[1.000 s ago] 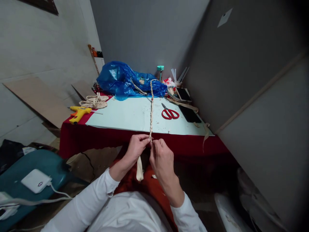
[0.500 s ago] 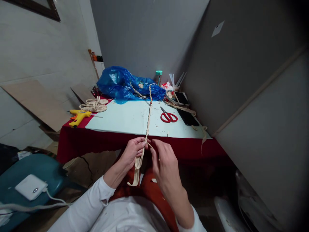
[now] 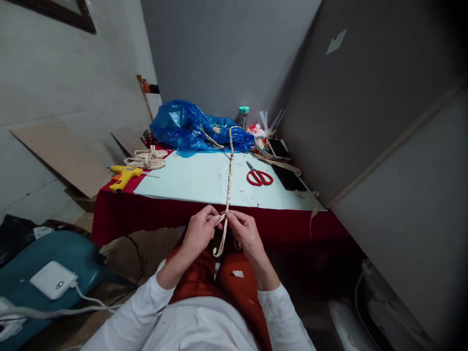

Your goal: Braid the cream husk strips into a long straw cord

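A pale braided cord runs from the blue plastic bag across the white board toward me, past the table's front edge. At its near end my left hand pinches a flat strand pulled out to the left. My right hand is closed at the same spot, its thumb and finger pressed on the braid's end. One loose strand hangs down between the hands and curls at its tip. Another bit of strand shows under my right hand.
Red-handled scissors, a black phone and loose strips lie on the board's right side. A yellow glue gun and woven pieces are at the left. A teal stool holds a white device.
My right hand has moved in and down to the braid's end and closed there. My left hand now holds a strand out to the left. The view has shifted slightly.
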Tool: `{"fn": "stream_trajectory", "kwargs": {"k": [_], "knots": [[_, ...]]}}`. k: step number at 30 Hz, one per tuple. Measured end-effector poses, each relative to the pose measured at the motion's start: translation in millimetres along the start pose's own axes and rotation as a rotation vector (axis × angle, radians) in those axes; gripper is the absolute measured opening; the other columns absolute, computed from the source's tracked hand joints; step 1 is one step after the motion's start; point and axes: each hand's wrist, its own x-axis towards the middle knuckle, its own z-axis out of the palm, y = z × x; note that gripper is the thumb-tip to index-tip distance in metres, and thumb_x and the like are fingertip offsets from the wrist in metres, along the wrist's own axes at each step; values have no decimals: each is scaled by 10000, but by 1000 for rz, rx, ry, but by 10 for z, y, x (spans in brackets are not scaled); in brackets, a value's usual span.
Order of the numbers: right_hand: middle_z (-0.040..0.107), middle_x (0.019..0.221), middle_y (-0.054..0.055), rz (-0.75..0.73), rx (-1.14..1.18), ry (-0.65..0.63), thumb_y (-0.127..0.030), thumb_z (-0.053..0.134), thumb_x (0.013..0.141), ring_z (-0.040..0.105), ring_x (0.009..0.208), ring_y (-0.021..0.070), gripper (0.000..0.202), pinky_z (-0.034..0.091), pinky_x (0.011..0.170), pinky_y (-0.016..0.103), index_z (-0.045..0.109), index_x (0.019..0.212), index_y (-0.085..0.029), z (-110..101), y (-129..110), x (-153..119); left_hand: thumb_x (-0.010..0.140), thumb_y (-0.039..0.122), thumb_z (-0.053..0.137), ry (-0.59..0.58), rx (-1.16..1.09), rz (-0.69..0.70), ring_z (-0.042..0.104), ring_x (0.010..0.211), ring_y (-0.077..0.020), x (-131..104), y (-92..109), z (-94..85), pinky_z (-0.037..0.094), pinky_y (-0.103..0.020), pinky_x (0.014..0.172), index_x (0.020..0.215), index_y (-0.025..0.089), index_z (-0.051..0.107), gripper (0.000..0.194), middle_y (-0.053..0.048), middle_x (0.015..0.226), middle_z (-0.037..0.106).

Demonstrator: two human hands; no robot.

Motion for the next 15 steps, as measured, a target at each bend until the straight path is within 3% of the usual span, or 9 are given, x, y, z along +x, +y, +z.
{"fn": "stream_trajectory", "kwargs": {"k": [3,8,11,15], "knots": [[570,590,-12,-25,66,0,-394,573,845,519,575,117,277,427,605,235,720,855,-159,15,10,-14,801,315,531,71,114,38,450,438,-93,13,11,-50,351,-212,490,717,186,575,159,49,505,539],[711,789,53,-70,33,78,-370,568,840,647,802,207,264,483,811,332,743,804,-176,43,-5,-31,796,365,557,71,-67,-16,429,374,-92,-39,3,16,312,-191,402,720,186,559,195,55,423,487],[721,790,58,-50,-19,110,-371,576,827,640,751,206,266,497,749,331,754,858,-174,30,-24,-41,776,378,593,51,-236,-104,414,340,-90,-88,-4,97,292,-183,352,712,184,530,213,58,415,486],[673,681,41,30,58,106,-402,598,806,520,538,126,330,436,527,253,745,937,-137,51,-21,-72,790,369,579,17,-321,-140,447,331,-105,-150,8,229,326,-200,351,687,195,491,221,51,445,507]]}}
